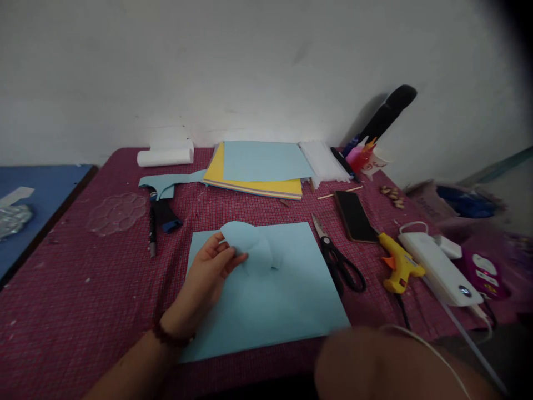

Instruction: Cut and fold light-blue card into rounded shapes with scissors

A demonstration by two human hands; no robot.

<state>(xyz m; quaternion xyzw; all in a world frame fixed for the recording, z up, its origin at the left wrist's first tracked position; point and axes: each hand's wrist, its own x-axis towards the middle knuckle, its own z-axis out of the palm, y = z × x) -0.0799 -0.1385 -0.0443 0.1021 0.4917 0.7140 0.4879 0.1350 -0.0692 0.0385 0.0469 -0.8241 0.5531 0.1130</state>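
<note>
My left hand (214, 258), with a dark bead bracelet at the wrist, pinches a rounded light blue paper cutout (250, 241) between thumb and fingers. The cutout is just over a large light blue paper sheet (287, 305) of nearly the same colour, so its lower outline is hard to make out. At the bottom right, close to the camera, is my right hand (353, 364), smeared by motion; its fingers cannot be made out. Black-handled scissors (335, 258) lie with blades apart along the sheet's right side.
On the right lie a phone (355, 215), a yellow glue gun (400, 264) and a white power strip (439, 269) with cables. Behind are stacked coloured papers (262, 161) and white sticks (325, 161). A marker (152, 230), blue paper scraps (170, 180) and a clear scalloped tray (119, 213) are left.
</note>
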